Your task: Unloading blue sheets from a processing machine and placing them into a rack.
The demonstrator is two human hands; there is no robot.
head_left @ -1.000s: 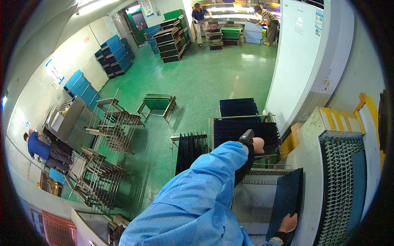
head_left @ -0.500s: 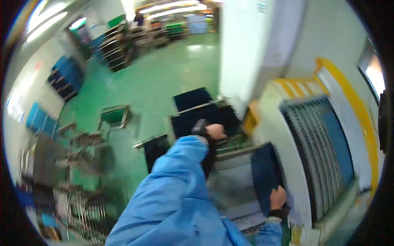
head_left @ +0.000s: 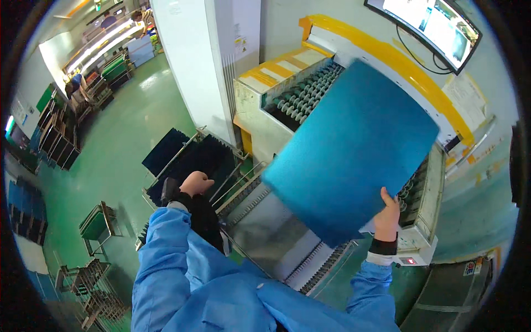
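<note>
My right hand (head_left: 387, 213) grips a large thin blue panel (head_left: 354, 149) by its lower right edge, thumb on the near face. The panel is tilted and raised in front of the roller conveyor (head_left: 301, 102), covering much of its rollers. On the left, my left hand (head_left: 196, 183) is curled closed over the rack of dark panels (head_left: 207, 160), with nothing seen in it; its palm side is hidden. Between my arms lies a slotted rack (head_left: 271, 227) with toothed side rails and a pale flat surface.
A white pillar (head_left: 188, 61) stands beyond the rack. A monitor (head_left: 437, 27) hangs on the wall at the upper right, its cable dangling. On the left floor are a small frame stand (head_left: 97, 224) and metal racks (head_left: 83, 288). People work far off at the upper left.
The view has turned right. My right hand has lifted the panel from low over the slotted rack up before the conveyor, its blue face now showing. My left hand stays near the dark panels.
</note>
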